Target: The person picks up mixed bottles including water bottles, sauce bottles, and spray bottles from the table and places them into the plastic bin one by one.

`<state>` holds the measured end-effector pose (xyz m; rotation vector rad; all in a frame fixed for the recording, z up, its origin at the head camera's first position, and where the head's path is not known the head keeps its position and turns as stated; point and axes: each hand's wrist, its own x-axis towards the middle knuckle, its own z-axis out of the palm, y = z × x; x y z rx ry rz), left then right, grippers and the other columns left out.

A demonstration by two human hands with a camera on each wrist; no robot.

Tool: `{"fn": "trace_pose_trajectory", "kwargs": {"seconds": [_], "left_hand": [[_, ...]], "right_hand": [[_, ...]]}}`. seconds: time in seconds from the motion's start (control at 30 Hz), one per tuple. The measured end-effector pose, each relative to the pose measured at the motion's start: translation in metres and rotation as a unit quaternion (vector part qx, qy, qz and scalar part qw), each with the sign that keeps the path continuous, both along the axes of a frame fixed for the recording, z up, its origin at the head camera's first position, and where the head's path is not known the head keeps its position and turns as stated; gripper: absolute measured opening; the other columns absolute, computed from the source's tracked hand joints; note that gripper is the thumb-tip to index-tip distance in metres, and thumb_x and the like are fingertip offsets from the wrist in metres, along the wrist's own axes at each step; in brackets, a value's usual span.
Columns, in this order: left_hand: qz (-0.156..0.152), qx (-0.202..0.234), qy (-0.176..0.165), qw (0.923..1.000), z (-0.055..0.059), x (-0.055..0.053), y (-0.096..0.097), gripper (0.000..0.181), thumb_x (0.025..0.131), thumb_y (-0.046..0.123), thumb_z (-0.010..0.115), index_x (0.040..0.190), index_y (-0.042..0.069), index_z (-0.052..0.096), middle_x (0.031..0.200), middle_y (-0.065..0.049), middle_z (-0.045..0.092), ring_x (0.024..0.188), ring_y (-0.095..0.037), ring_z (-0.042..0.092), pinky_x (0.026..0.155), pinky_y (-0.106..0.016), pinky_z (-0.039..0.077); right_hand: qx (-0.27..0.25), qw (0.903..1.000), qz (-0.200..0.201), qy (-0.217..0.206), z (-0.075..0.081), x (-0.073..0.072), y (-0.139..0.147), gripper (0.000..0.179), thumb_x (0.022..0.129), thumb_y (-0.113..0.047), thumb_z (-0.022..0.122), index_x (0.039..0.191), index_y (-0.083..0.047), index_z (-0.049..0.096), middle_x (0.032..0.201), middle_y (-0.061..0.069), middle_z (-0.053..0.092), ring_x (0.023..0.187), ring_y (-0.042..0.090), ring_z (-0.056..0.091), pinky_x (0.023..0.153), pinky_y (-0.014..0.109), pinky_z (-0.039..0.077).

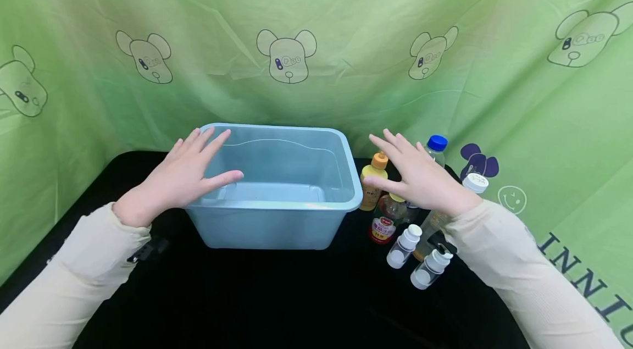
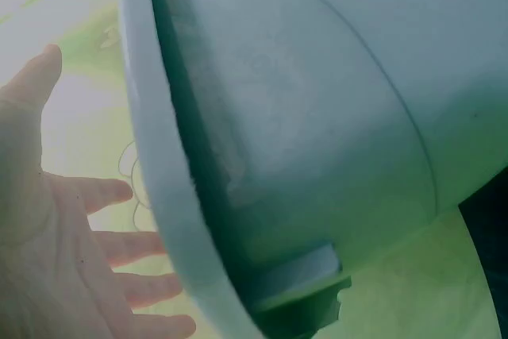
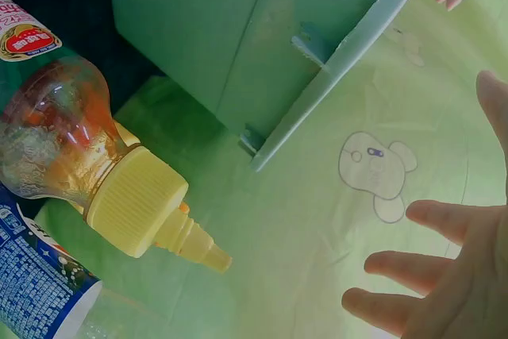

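A light blue plastic tub (image 1: 269, 228) stands on the black cloth. My left hand (image 1: 180, 176) hovers over its left rim with fingers spread, holding nothing; in the left wrist view the fingers (image 2: 131, 248) lie beside the rim. My right hand (image 1: 420, 176) is held above a group of bottles, its fingers apart and nothing in them. Below it stand a yellow bottle with an orange cap (image 1: 371, 195) and a bottle with dark red contents and a yellow cap (image 1: 383, 222). The right wrist view shows that yellow nozzle cap (image 3: 139, 200) close up.
Two small clear bottles with white caps (image 1: 403, 247) (image 1: 430, 270) stand nearest the front right. Behind are a blue-capped bottle (image 1: 437, 144) and a taller white-capped bottle (image 1: 476, 183), partly hidden by my right arm. A green printed curtain (image 1: 336, 96) hangs behind the black tabletop (image 1: 277, 299).
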<state>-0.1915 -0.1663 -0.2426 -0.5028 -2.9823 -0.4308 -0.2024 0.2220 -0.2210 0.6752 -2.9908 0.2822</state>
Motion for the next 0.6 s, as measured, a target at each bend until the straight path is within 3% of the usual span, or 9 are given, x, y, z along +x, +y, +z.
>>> {"fn": "trace_pose_trajectory", "kwargs": {"seconds": [0.2, 0.33, 0.6], "left_hand": [[-0.005, 0.022, 0.021, 0.9995, 0.004, 0.004, -0.007, 0.084, 0.086, 0.065, 0.046, 0.15, 0.016, 0.022, 0.155, -0.018, 0.019, 0.143, -0.043, 0.011, 0.116, -0.059, 0.011], [-0.003, 0.042, 0.036, 0.9985, 0.004, 0.007, -0.014, 0.078, 0.088, 0.062, 0.047, 0.147, 0.014, 0.029, 0.153, -0.016, 0.024, 0.143, -0.04, 0.016, 0.114, -0.057, 0.017], [0.002, 0.093, 0.061, 0.9938, -0.008, 0.013, -0.034, 0.065, 0.092, 0.051, 0.05, 0.14, 0.007, 0.041, 0.146, -0.017, 0.036, 0.136, -0.037, 0.03, 0.11, -0.054, 0.026]], "right_hand": [[-0.031, 0.9995, 0.007, 0.009, 0.001, 0.003, 0.002, 0.078, 0.088, -0.056, 0.053, 0.149, -0.018, 0.024, 0.156, 0.015, 0.017, 0.144, 0.037, 0.016, 0.116, 0.059, 0.01], [-0.048, 0.9986, 0.002, 0.024, 0.0, 0.007, 0.003, 0.071, 0.09, -0.052, 0.053, 0.147, -0.017, 0.029, 0.155, 0.013, 0.022, 0.142, 0.037, 0.023, 0.113, 0.058, 0.022], [-0.077, 0.9936, 0.023, 0.079, -0.006, 0.015, 0.011, 0.055, 0.093, -0.038, 0.055, 0.137, -0.008, 0.044, 0.145, 0.019, 0.039, 0.13, 0.04, 0.04, 0.104, 0.058, 0.036]]}}
